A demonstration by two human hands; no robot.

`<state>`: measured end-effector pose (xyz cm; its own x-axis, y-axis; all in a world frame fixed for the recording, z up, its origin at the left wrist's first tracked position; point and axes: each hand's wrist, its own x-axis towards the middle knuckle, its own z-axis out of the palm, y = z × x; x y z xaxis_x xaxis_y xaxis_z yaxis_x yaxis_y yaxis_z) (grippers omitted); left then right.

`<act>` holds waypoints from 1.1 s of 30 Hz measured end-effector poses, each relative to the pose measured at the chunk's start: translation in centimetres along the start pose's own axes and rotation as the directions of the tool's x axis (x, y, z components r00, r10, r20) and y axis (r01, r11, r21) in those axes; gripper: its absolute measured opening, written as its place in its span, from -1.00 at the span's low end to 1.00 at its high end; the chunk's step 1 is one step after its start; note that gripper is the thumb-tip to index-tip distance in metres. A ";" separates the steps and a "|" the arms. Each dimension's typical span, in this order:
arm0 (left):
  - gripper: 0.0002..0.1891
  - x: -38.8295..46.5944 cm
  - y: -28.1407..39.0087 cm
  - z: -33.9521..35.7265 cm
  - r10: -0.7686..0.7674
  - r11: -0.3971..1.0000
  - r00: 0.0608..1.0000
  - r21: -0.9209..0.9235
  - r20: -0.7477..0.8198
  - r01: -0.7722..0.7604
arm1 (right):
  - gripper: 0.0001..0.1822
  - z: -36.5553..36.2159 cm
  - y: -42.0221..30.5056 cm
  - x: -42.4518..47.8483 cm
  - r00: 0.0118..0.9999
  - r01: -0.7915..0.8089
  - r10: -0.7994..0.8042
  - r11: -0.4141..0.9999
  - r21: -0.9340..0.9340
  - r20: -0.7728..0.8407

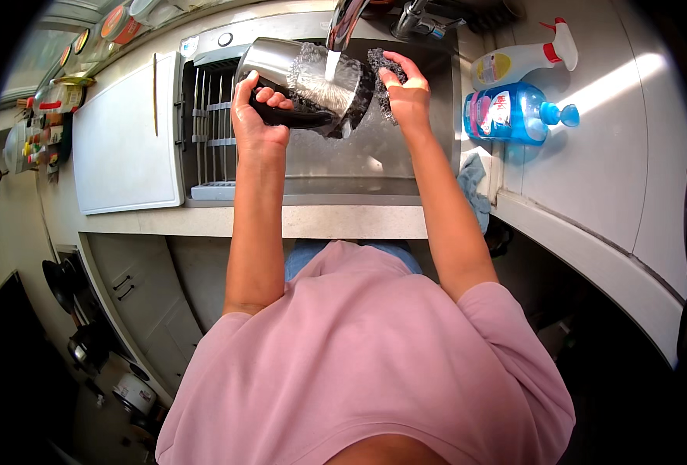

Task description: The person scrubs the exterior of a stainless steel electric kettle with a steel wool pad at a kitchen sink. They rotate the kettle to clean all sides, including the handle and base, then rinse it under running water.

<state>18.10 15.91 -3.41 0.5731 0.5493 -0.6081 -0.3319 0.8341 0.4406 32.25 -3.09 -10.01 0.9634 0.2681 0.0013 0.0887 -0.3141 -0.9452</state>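
My left hand (260, 113) grips the black handle of a shiny metal kettle (270, 58), which lies tilted on its side above the sink (372, 165). Water from the chrome faucet (346, 26) pours onto the kettle's side and spreads over it in a splash. To the right of the kettle, my right hand (404, 87) holds a dark, mesh-like scouring pad (385, 107), apart from the kettle's black end. Spray blurs part of the kettle's surface.
A drying rack (212, 139) and a white cutting board (128, 139) sit left of the basin. On the right-hand counter lie a white spray bottle (509, 65) and a blue pump bottle of detergent (509, 113). A blue-grey cloth (474, 186) hangs by the sink's right corner.
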 end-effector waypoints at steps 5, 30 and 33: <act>-0.70 -0.4 -2.8 1.2 -0.016 0.988 0.999 0.153 0.032 0.011 | -0.64 -2.0 1.5 -0.6 0.997 -0.073 0.074 0.997 0.040 -0.019; -0.57 -3.1 -5.6 1.7 -0.011 0.599 0.959 0.769 0.284 -0.221 | -0.62 -6.8 1.0 -4.0 0.994 -0.071 0.077 0.994 -0.079 0.075; -0.61 -3.2 -5.4 1.6 -0.025 0.523 0.941 0.807 0.337 -0.275 | -0.61 -7.0 0.4 -4.4 0.994 -0.065 0.072 0.995 -0.082 0.087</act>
<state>19.26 9.61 -2.77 0.8002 0.4789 -0.3610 0.2737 0.2439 0.9304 29.86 -10.77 -8.09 0.9416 0.3231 -0.0951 0.0466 -0.4046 -0.9133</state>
